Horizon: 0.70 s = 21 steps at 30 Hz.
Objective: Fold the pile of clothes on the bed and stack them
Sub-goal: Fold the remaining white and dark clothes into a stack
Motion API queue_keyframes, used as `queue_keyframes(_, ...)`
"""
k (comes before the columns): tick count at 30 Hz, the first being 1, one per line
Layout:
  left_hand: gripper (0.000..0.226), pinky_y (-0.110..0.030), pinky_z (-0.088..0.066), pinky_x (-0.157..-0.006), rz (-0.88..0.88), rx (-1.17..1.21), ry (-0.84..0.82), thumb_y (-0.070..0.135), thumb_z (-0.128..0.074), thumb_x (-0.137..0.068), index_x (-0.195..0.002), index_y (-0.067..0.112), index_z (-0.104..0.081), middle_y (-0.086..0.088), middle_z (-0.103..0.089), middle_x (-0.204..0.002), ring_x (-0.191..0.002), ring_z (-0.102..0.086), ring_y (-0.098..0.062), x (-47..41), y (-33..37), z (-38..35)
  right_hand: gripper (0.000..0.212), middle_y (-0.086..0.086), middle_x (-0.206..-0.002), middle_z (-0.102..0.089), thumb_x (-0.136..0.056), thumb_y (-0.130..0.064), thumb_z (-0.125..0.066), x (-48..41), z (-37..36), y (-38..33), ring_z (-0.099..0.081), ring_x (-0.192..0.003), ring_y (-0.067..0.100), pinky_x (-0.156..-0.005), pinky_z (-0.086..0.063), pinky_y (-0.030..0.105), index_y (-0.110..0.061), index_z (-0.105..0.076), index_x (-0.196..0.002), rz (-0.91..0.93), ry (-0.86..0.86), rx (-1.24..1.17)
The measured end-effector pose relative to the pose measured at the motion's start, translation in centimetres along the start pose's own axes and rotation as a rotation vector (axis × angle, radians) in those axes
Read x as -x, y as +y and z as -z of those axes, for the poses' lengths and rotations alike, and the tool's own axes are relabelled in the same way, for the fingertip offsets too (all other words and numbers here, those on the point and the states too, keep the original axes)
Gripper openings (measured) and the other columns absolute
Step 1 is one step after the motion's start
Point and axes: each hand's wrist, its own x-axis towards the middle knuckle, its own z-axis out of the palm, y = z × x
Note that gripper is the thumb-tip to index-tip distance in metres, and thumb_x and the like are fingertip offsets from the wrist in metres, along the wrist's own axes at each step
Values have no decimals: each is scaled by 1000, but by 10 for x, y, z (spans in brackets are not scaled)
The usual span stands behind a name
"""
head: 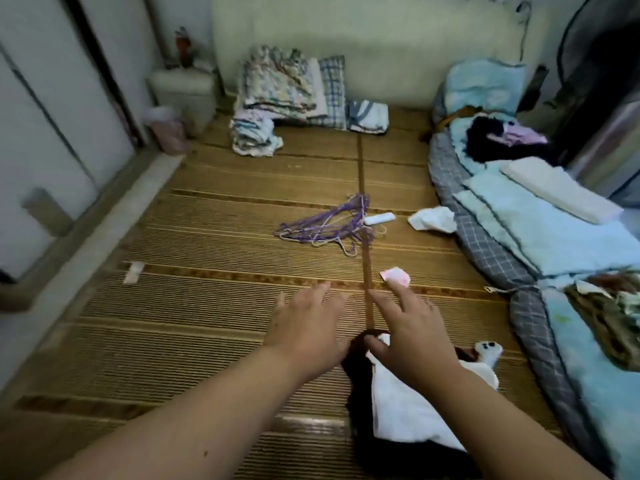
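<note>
While the left hand [308,327] and right hand [412,334] stretch out over the bed's bamboo mat [207,323], the garment [398,410] lies under the wrists, a white panel on dark fabric. Left fingers [322,289] are straight and close together. Right fingers are spread, gripping nothing, with the thumb touching the garment's top edge.

no readable text, labels or numbers — anywhere, blurred view

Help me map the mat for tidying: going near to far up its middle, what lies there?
Dark-and-white garment → pink paper → purple tangle → folded stack.
</note>
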Motion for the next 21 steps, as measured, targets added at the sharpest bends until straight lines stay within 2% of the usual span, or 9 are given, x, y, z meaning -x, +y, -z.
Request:
queue_keyframes(2,58,-54,-19,-112,41,-36,5,55,-50,-84,-138,36,-40,6,-49,-140,-131,-41,-19,43,-41,39,59,-5,-147,-42,-85,-49,-58,0,22,-54,-41,-133,18,-109,-30,39,-34,-44,-140,135,-38,9)
queue_keyframes(4,47,-50,-29,-108,86,-77,9,53,-47,-85,-128,33,-52,8,-60,-123,-117,-52,-17,91,-91,70,52,-12,-139,-50,-88,-50,-52,1,33,-112,-46,-127,13,-105,-32,34,-37,-46,-137,263,-102,25)
queue_keyframes(6,42,-44,-38,-101,147,-99,33,53,-48,-86,-120,31,-57,10,-63,-113,-107,-57,-15,138,-142,93,49,-15,-133,-53,-89,-52,-50,2,35,-169,-49,-121,11,-100,-35,31,-38,-46,-136,359,-151,35)
queue_keyframes(9,41,-39,-45,-95,226,-113,66,53,-49,-87,-120,30,-58,8,-63,-111,-102,-58,-14,202,-221,121,45,-15,-129,-56,-90,-49,-52,0,32,-260,-54,-113,10,-93,-43,30,-39,-47,-134,422,-180,23)
queue_keyframes(14,36,-33,-43,-72,273,-77,70,52,-52,-82,-110,31,-61,8,-65,-100,-94,-62,-17,295,-344,155,45,-10,-125,-60,-89,-45,-59,5,-7,-420,-58,-106,11,-89,-50,28,-38,-48,-133,412,-258,-21)
queue_keyframes(17,40,-31,-44,-70,342,-58,25,52,-48,-78,-111,33,-61,6,-66,-103,-97,-62,-20,354,-406,167,46,-9,-127,-60,-88,-45,-61,14,-37,-508,-58,-110,10,-90,-50,26,-36,-50,-132,417,-303,-59)
queue_keyframes(21,49,-31,-47,-86,490,-27,11,54,-49,-80,-125,35,-56,6,-61,-124,-113,-57,-18,419,-493,188,44,-12,-125,-62,-86,-48,-61,16,-58,-615,-59,-107,9,-85,-50,26,-39,-52,-128,514,-350,-83)
